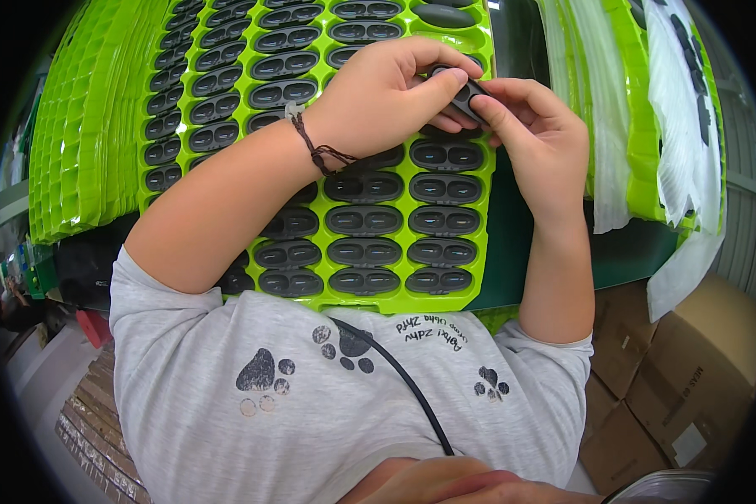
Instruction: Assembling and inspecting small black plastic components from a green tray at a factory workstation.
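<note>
Case point(464, 101), small, dark and rounded, held above the right-hand column of a green tray, toward its upper part. The left hand point(386, 91) grasps it from the left, thumb laid along the upper face, index finger curved around the far end, other fingers beneath. The right hand point(536, 122) grips it from the right between thumb and bent fingers. The two hands nearly meet; parts of the case are hidden by the fingers.

Below lies the moulded tray point(344, 304), its columns filled with dark oval pieces point(444, 220), most showing paired rounded hollows. A smooth dark oval piece point(443, 16) occupies the top right compartment. A braided bracelet point(317, 154) encircles the left wrist.

To the left stand stacked green trays point(84, 151); to the right, further green trays point(643, 160) bear white sheeting point(679, 101). The tray rests on a dark green surface point(519, 269). Cardboard boxes point(689, 370) stand at lower right. A black cord point(412, 388) crosses the grey shirt point(202, 420), printed with paw marks.
</note>
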Demonstrator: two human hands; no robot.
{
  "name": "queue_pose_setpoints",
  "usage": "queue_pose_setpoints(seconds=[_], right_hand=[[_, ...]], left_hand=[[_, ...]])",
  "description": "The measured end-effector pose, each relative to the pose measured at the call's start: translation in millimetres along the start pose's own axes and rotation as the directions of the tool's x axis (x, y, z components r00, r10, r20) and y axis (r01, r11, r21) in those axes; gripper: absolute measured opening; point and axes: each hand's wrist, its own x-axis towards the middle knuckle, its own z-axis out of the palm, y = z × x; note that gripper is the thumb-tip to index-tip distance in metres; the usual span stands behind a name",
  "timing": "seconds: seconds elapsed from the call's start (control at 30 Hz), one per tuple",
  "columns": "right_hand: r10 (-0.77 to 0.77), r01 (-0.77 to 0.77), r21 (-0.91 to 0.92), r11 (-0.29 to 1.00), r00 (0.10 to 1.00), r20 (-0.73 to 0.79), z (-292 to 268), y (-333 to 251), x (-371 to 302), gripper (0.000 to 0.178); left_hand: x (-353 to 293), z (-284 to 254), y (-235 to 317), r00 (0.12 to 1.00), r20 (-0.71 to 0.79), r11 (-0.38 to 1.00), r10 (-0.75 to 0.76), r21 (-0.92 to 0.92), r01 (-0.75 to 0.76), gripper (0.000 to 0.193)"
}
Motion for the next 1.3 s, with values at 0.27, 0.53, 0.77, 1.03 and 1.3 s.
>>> queue_pose_setpoints(seconds=[0.27,0.53,0.77,1.03,1.3], right_hand=[[-0.267,0.248,-0.298,0.922,0.963,-0.023,0,6,2,0.009],[-0.291,0.277,-0.396,0.875,0.956,0.025,9,7,-1,0.006],[-0.437,0.344,-0.703,0.622,0.898,0.052,26,1,-4,0.010],[-0.255,0.161,-0.548,0.821,0.962,-0.100,-7,-14,-10,0.010],[-0.151,0.166,-0.943,0.290,0.980,0.127,-10,-7,-23,0.023]], left_hand=[[-1,-2,-2,0.999,0.035,0.997,0.013,0.080,-0.016,0.026],[-3,1,-2,1.000,-0.025,0.999,-0.015,0.046,0.016,0.025],[-3,16,1,0.981,-0.194,0.998,-0.028,0.056,0.040,0.019],[16,-8,19,0.969,-0.179,0.902,0.168,0.426,-0.078,0.019],[57,-45,8,0.879,0.189,0.188,0.437,0.937,-0.294,0.013]])
